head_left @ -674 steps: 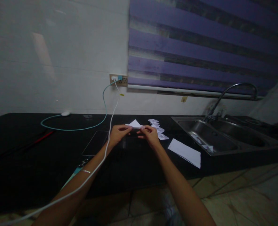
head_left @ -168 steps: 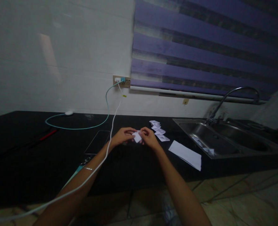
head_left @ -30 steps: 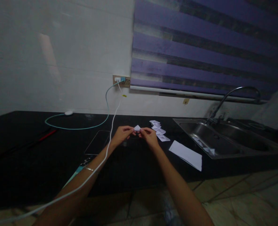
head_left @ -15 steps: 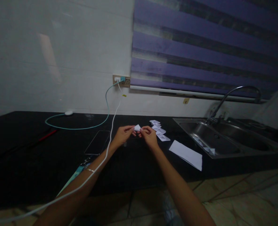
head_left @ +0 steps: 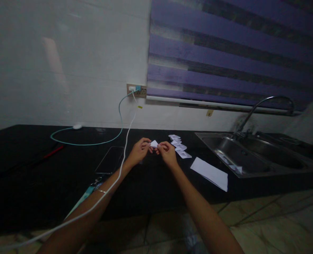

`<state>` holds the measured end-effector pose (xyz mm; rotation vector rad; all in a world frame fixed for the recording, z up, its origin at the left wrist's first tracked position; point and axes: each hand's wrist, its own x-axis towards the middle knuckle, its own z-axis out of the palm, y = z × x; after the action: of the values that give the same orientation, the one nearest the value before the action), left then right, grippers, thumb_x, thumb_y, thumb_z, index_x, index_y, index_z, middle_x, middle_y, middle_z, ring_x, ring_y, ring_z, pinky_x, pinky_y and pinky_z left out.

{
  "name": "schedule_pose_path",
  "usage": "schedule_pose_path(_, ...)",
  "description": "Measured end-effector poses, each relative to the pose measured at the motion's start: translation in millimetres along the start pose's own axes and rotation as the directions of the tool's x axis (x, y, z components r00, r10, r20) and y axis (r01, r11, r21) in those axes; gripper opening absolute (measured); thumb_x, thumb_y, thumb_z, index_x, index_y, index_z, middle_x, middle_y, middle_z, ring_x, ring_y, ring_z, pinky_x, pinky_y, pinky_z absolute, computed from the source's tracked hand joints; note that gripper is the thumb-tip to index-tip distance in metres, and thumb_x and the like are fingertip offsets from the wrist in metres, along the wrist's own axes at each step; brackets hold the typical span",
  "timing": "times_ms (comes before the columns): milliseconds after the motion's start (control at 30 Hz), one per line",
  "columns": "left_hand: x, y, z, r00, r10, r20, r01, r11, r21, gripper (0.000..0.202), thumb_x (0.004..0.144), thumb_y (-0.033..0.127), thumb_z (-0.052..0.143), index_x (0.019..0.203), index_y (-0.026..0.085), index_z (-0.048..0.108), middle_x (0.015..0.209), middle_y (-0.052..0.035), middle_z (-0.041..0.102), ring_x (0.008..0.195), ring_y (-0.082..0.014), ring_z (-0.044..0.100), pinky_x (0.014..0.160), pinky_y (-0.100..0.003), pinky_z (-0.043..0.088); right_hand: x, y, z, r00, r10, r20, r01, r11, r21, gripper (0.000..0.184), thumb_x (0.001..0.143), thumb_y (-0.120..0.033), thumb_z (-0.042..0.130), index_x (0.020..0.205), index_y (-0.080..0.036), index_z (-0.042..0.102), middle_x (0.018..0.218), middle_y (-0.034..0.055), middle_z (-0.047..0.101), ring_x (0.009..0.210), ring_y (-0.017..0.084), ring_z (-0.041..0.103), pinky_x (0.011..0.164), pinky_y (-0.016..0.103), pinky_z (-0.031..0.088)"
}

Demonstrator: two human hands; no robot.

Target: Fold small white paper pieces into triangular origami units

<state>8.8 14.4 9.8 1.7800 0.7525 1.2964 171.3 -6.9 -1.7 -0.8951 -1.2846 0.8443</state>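
A small folded piece of white paper (head_left: 154,143), with a triangular top, is held up between my two hands above the black counter. My left hand (head_left: 140,151) pinches its left side with the fingertips. On the opposite side, my right hand (head_left: 167,152) grips the paper between thumb and fingers. Just beyond my right hand lies a row of several folded white paper pieces (head_left: 181,147). A stack of flat white paper sheets (head_left: 209,173) rests to the right of my right forearm.
Left of my hands lies a phone (head_left: 110,160) with a teal lanyard (head_left: 83,198). A white cable (head_left: 124,155) crosses over my left forearm. A red pen-like stick (head_left: 53,151) is farther left. At the right is a steel sink (head_left: 204,139) with a curved faucet (head_left: 248,118).
The fingers of my left hand have lifted and shifted slightly on the folded paper. My right hand stays nearly in place, and the other things have not moved.
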Motion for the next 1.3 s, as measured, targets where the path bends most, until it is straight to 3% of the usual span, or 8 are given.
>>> schedule_pose_path(200, 0, 1, -0.4, 0.999, 0.043, -0.017, -0.042, 0.997, 0.063, 0.02, 0.091, 0.033, 0.05, 0.095, 0.015, 0.056, 0.071, -0.0029, 0.067, 0.064, -0.014, 0.066, 0.065, -0.025, 0.05, -1, -1, 1, 1.0, -0.011, -0.005, 0.011, 0.999, 0.031, 0.022, 0.076, -0.033, 0.065, 0.086, -0.02, 0.051, 0.062, -0.0014, 0.065, 0.053, 0.013, 0.06, 0.053, 0.024, 0.046)
schedule_pose_path(467, 1, -6, 0.7, 0.999, 0.018, -0.048, -0.015, 0.999, 0.049, 0.017, 0.089, 0.032, 0.051, 0.097, 0.017, 0.051, 0.068, 0.0005, 0.063, 0.061, -0.012, 0.062, 0.06, -0.023, 0.047, 0, 5, 3, 1.0, 0.028, -0.007, -0.027, 0.996, 0.083, 0.028, 0.071, -0.03, 0.069, 0.087, -0.021, 0.048, 0.06, -0.0035, 0.063, 0.055, 0.014, 0.062, 0.059, 0.026, 0.05)
schedule_pose_path(600, 1, -6, -2.0, 0.999, -0.045, 0.006, 0.045, 0.999, 0.021, 0.025, 0.087, 0.038, 0.054, 0.101, 0.017, 0.05, 0.068, 0.0016, 0.06, 0.058, -0.0113, 0.057, 0.055, -0.021, 0.042, -2, 4, 5, 1.0, 0.013, 0.022, -0.015, 0.997, 0.078, 0.029, 0.071, -0.03, 0.069, 0.087, -0.021, 0.048, 0.065, -0.003, 0.063, 0.059, 0.014, 0.063, 0.062, 0.027, 0.05)
schedule_pose_path(800, -3, -2, -5.9, 0.98, -0.054, 0.191, 0.004, 0.967, 0.253, 0.044, 0.093, 0.051, 0.037, 0.075, 0.015, 0.055, 0.061, 0.0022, 0.052, 0.054, -0.0108, 0.045, 0.052, -0.022, 0.034, -6, -5, 8, 0.997, 0.002, 0.082, -0.006, 0.999, 0.052, 0.026, 0.073, -0.028, 0.069, 0.087, -0.021, 0.048, 0.067, -0.0021, 0.064, 0.062, 0.015, 0.064, 0.064, 0.027, 0.05)
schedule_pose_path(1067, -2, -1, -7.3, 0.98, -0.049, 0.194, -0.02, 0.939, 0.343, 0.052, 0.095, 0.051, 0.028, 0.074, 0.014, 0.058, 0.062, 0.0001, 0.054, 0.056, -0.0129, 0.047, 0.054, -0.023, 0.035, -7, -5, 8, 0.997, 0.028, 0.077, -0.029, 1.0, 0.01, 0.027, 0.072, -0.032, 0.07, 0.089, -0.021, 0.053, 0.065, -0.0013, 0.065, 0.061, 0.017, 0.064, 0.063, 0.028, 0.05)
schedule_pose_path(1300, -5, 1, -4.4, 0.976, -0.007, 0.216, -0.062, 0.948, 0.313, 0.052, 0.094, 0.05, 0.033, 0.072, 0.013, 0.064, 0.068, -0.0035, 0.065, 0.062, -0.0152, 0.057, 0.061, -0.024, 0.041, -7, -2, 11, 0.97, 0.09, 0.226, -0.095, 0.995, 0.011, 0.03, 0.074, -0.043, 0.068, 0.085, -0.016, 0.062, 0.065, 0.002, 0.066, 0.056, 0.014, 0.06, 0.058, 0.026, 0.047)
